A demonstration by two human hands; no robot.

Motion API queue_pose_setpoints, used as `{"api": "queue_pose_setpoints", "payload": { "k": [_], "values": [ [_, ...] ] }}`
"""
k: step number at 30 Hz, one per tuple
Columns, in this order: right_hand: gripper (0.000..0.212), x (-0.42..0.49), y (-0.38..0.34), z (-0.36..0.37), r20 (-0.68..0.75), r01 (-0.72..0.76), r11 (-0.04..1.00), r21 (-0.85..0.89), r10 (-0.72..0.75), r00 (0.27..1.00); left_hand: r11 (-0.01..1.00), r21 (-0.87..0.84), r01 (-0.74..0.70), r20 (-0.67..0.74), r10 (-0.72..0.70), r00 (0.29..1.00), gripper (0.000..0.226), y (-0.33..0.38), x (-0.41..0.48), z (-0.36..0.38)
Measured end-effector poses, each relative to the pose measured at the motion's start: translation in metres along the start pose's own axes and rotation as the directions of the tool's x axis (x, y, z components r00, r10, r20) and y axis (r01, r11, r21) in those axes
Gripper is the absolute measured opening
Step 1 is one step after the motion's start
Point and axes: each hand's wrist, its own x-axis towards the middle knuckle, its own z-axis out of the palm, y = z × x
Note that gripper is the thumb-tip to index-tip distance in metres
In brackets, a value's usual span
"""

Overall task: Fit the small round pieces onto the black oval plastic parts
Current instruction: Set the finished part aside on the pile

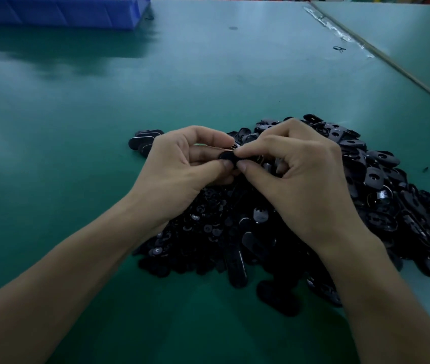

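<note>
Oval part: one, pinched by left hand and right hand
Pile: uncountable ovals
Blue bin: contents hidden

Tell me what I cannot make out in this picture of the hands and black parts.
1. Head view, black piece pinched by the left hand and right hand: fingertips cover most of it; whether a round piece is fitted cannot be told.
2. Pile of black parts: hands hide its middle; dim light blurs single pieces.
3. Blue bin: cut off by the top edge; contents unseen.
4. Small dark object far on the table: too small to identify.
</note>
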Motion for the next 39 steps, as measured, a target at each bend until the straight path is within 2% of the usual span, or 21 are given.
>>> {"api": "queue_pose_setpoints", "payload": {
  "k": [3,7,15,21,28,39],
  "values": [
    [0.014,-0.001,-0.001,0.002,-0.030,-0.001,1.000,-0.019,0.001,1.000,1.000,-0.024,0.013,-0.013,-0.013,1.000,0.022,-0.001,-0.002,0.002],
    [0.014,0.000,-0.004,0.002,-0.042,-0.040,0.998,0.048,0.042,0.998,0.999,-0.035,0.009,-0.040,-0.011,0.999,0.021,-0.001,-0.003,0.005],
    [0.016,0.001,-0.006,0.003,0.041,-0.153,0.973,0.175,0.148,0.988,0.999,-0.044,-0.007,-0.089,0.003,0.996,0.017,-0.001,-0.003,0.005],
    [0.017,0.001,-0.005,0.002,0.048,-0.211,0.951,0.227,0.206,0.977,0.997,-0.073,0.002,-0.077,-0.008,0.997,0.019,-0.002,-0.005,0.006],
    [0.018,0.000,-0.007,0.003,0.046,-0.204,0.955,0.218,0.199,0.979,1.000,-0.020,-0.022,-0.088,0.020,0.996,0.022,-0.001,-0.005,0.006],
    [0.013,-0.001,-0.014,0.008,-0.067,-0.168,0.978,0.120,0.177,0.982,0.996,-0.094,0.004,-0.107,-0.014,0.994,0.021,0.002,-0.005,0.008]
  ]
}}
